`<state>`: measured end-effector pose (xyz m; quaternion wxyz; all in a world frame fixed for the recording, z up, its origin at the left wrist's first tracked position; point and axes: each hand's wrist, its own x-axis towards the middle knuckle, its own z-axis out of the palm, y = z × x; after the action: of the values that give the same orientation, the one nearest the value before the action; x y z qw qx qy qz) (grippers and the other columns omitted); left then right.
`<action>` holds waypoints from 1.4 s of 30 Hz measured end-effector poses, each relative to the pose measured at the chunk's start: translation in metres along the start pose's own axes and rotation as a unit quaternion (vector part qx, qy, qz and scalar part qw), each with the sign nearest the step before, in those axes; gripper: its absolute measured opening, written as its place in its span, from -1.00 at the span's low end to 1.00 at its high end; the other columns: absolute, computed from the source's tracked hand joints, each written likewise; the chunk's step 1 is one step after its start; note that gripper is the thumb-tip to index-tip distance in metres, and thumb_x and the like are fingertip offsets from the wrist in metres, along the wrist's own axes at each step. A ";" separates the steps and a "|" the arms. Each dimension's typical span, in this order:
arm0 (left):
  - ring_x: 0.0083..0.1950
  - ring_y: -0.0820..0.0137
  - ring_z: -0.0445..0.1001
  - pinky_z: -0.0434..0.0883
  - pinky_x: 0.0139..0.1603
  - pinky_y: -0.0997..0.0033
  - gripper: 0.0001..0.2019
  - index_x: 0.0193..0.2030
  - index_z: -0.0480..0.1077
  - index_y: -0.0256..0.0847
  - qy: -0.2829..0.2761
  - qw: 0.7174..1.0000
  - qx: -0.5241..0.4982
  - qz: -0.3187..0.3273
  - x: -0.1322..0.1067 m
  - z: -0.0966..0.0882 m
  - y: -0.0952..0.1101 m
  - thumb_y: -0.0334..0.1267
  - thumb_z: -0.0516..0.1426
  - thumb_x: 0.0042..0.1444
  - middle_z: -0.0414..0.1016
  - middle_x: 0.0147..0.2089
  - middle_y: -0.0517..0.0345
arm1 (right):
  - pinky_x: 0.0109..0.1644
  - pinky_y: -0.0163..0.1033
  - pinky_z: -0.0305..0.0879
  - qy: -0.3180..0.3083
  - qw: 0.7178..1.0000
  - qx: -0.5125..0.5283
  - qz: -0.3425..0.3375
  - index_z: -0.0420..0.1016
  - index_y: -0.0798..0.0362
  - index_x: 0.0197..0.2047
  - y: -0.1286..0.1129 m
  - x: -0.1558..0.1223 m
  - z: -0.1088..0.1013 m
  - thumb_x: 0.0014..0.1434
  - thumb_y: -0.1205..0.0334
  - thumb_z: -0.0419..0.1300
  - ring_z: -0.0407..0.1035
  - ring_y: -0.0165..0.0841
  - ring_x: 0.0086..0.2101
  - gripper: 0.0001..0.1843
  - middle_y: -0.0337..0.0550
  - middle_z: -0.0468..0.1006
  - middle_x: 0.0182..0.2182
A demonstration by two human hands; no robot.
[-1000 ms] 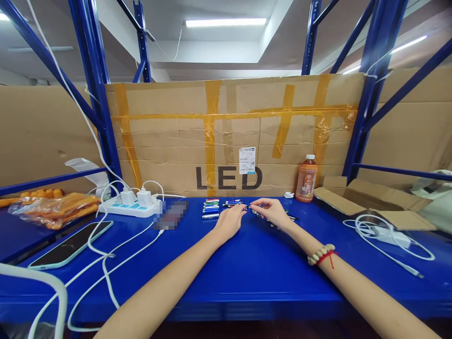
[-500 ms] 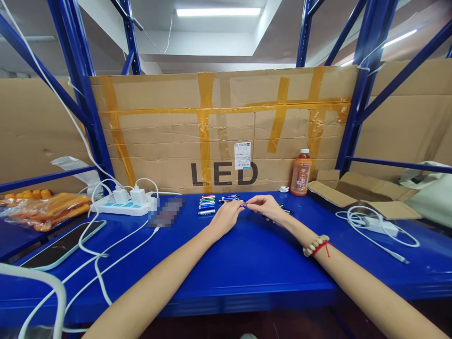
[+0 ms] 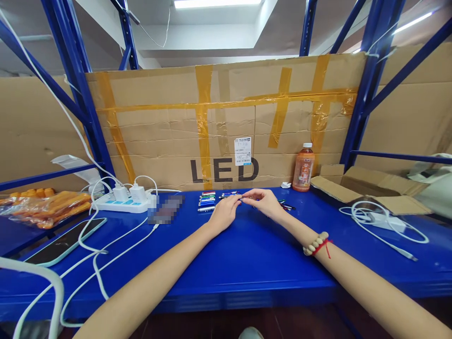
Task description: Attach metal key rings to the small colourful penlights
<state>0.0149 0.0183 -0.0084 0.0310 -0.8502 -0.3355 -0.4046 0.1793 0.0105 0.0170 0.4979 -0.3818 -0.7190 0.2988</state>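
Observation:
Near the back of the blue shelf top, my left hand [image 3: 226,212] and my right hand [image 3: 264,202] meet at the fingertips. Between them they pinch a pen [image 3: 242,199], of which only a small end shows; the fingers hide the rest. Left of my left hand several pens [image 3: 206,201] lie side by side in a neat stack of rows. A second group of pens [image 3: 229,193] lies just behind my left fingers. More loose pens [image 3: 287,206] stick out beyond my right hand, partly covered by it.
An orange drink bottle [image 3: 303,168] and crumpled paper [image 3: 286,185] stand behind on the right. An open carton [image 3: 367,188] and coiled white charger cable [image 3: 386,222] lie far right. Leftward are a power strip [image 3: 123,204], a phone [image 3: 67,241] and trailing cables. Cardboard [image 3: 162,141] closes the back.
Both hands stay together at the fingertips, and have shifted slightly left against the pens. The camera view has tilted down a little.

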 end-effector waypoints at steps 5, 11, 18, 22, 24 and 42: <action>-0.06 0.34 0.36 0.29 -0.04 0.34 -0.73 -0.06 0.27 -0.25 -0.029 0.999 -0.041 -0.014 0.001 -0.001 0.003 -0.32 -0.15 0.18 0.39 -0.06 0.02 | -0.38 -0.40 0.25 -0.027 0.992 -0.052 -0.115 0.52 0.14 -0.41 0.003 0.003 -0.007 -0.15 0.07 0.25 0.33 -0.46 -0.39 -0.70 -0.10 0.47 -0.39; -0.16 0.35 0.39 0.31 -0.17 0.39 -0.76 -0.11 0.26 -0.23 -0.070 0.997 -0.045 0.000 0.000 -0.005 0.007 -0.32 -0.16 0.19 0.41 -0.15 0.04 | -0.30 -0.35 0.27 -0.021 0.990 -0.061 -0.129 0.54 0.09 -0.46 0.008 0.003 -0.012 -0.21 0.06 0.29 0.34 -0.44 -0.38 -0.73 -0.13 0.46 -0.43; -0.24 0.36 0.40 0.30 -0.28 0.44 -0.79 -0.13 0.21 -0.20 -0.112 0.993 -0.041 0.013 -0.002 -0.008 0.008 -0.28 -0.17 0.21 0.41 -0.24 0.09 | -0.30 -0.32 0.25 -0.035 0.993 -0.048 -0.098 0.52 0.09 -0.55 0.013 0.001 -0.012 -0.26 0.01 0.31 0.31 -0.44 -0.42 -0.70 -0.14 0.43 -0.49; -0.23 0.37 0.40 0.30 -0.27 0.45 -0.81 -0.12 0.19 -0.20 -0.103 0.993 -0.048 0.011 -0.003 -0.008 0.008 -0.28 -0.16 0.21 0.40 -0.22 0.10 | -0.42 -0.35 0.20 -0.042 0.997 -0.011 -0.069 0.50 0.12 -0.55 0.014 0.001 -0.010 -0.28 0.01 0.31 0.27 -0.48 -0.49 -0.67 -0.15 0.41 -0.50; -0.20 0.37 0.39 0.30 -0.24 0.44 -0.83 -0.13 0.18 -0.20 -0.092 0.994 -0.053 0.020 -0.003 -0.008 0.008 -0.29 -0.15 0.20 0.40 -0.19 0.10 | -0.44 -0.36 0.18 -0.038 0.997 -0.003 -0.064 0.49 0.14 -0.55 0.013 0.000 -0.009 -0.29 0.02 0.32 0.26 -0.49 -0.50 -0.67 -0.16 0.40 -0.50; -0.16 0.35 0.38 0.32 -0.17 0.39 -0.92 -0.22 0.16 -0.22 -0.025 0.999 -0.025 0.022 -0.002 -0.005 0.008 -0.30 -0.09 0.18 0.40 -0.20 0.06 | -0.58 -0.43 0.13 0.004 0.999 -0.008 0.032 0.44 0.20 -0.47 -0.003 -0.004 0.006 -0.22 -0.13 0.22 0.18 -0.55 -0.61 -0.51 -0.15 0.42 -0.57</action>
<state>0.0155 0.0093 -0.0052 0.0098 -0.8675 -0.3074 -0.3909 0.1735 0.0048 0.0152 0.4881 -0.4100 -0.7065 0.3074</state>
